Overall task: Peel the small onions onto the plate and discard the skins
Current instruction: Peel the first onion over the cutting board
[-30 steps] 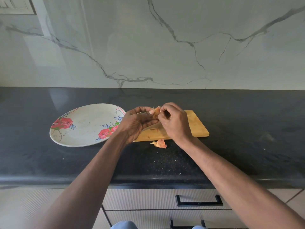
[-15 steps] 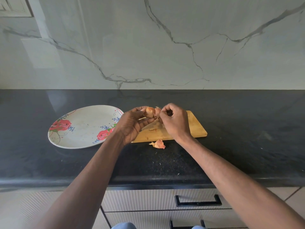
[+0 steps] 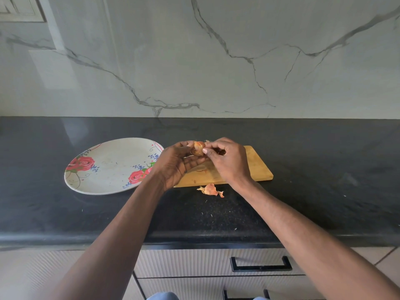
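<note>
Turned since a moment ago, the onion (image 3: 198, 148) shows more bare side, held above the cutting board (image 3: 257, 167) by the left hand (image 3: 177, 164) while right hand (image 3: 227, 161) fingers pinch its skin. One skin scrap (image 3: 210, 189) lies on the surface near its front edge; the plate (image 3: 112, 167) holds no onions, so peeling seems barely begun.

Soft, even daylight; a pale window reflection sheens the wall (image 3: 49, 68) and the dark table (image 3: 71, 131). Shadows faint. Sharp focus; wide-angle bending at the edges.

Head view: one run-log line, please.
small brown-skinned onion held by left hand | right hand peeling | round floral plate bare
</note>
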